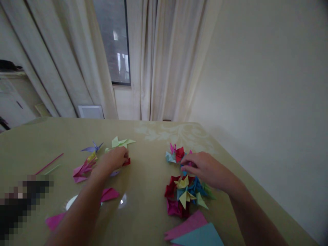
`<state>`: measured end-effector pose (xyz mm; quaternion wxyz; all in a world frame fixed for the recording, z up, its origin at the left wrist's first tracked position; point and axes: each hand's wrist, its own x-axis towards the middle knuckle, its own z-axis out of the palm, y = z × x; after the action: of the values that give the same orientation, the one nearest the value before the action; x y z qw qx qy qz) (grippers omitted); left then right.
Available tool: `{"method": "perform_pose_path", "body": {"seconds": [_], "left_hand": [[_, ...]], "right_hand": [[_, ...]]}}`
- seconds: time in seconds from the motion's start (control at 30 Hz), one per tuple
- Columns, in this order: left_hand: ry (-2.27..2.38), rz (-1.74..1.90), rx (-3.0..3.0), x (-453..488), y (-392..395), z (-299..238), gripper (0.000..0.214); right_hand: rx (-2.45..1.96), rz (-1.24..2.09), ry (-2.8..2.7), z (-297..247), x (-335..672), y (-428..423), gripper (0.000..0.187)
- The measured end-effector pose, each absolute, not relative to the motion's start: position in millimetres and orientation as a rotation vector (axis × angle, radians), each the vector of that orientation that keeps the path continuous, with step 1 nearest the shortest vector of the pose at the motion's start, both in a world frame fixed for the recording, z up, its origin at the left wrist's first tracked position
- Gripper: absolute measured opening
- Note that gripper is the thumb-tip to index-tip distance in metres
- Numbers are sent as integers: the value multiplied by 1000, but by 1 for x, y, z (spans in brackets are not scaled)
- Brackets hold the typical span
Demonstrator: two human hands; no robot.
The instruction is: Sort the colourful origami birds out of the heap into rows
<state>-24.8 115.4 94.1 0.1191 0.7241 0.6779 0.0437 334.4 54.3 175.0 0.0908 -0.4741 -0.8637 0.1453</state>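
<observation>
My left hand (118,156) is closed with its fingertips on a small red folded paper piece (127,161). Just behind it lies a pale green origami crane (122,141); a purple crane (93,148) and pink folded paper (82,171) are to its left. My right hand (201,167) is closed over origami pieces on the right, its fingers curled around a pink and blue folded paper piece, mostly hidden. Beyond those fingers sits a red folded piece (180,154) beside light blue paper (170,156). Nearer me is a heap with a yellow origami piece (186,197).
Pink paper (189,223) and light blue paper (201,235) lie at the table's near edge. A magenta folded piece (110,194) lies by my left forearm. A thin pink stick (49,164) rests at left. Curtains (171,61) and a wall border the table (146,205).
</observation>
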Motion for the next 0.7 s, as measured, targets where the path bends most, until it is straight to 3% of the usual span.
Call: {"method": "perform_pose_path", "body": {"seconds": [0.17, 0.3, 0.43, 0.53, 0.7], "left_hand": [[1408, 441, 2251, 47, 87, 122, 19], [1100, 768, 2163, 91, 64, 136, 14], [1042, 779, 2071, 95, 64, 135, 15], [1242, 750, 2144, 75, 82, 120, 22], [2304, 429, 2124, 17, 113, 65, 51]], "right_hand": [[-1260, 528, -2413, 165, 307, 51, 28], [-1249, 470, -2445, 158, 301, 54, 7], [-1252, 448, -2480, 162, 307, 56, 13], [-1301, 429, -2485, 169, 317, 55, 12], [-1405, 547, -2462, 181, 340, 53, 11]]}}
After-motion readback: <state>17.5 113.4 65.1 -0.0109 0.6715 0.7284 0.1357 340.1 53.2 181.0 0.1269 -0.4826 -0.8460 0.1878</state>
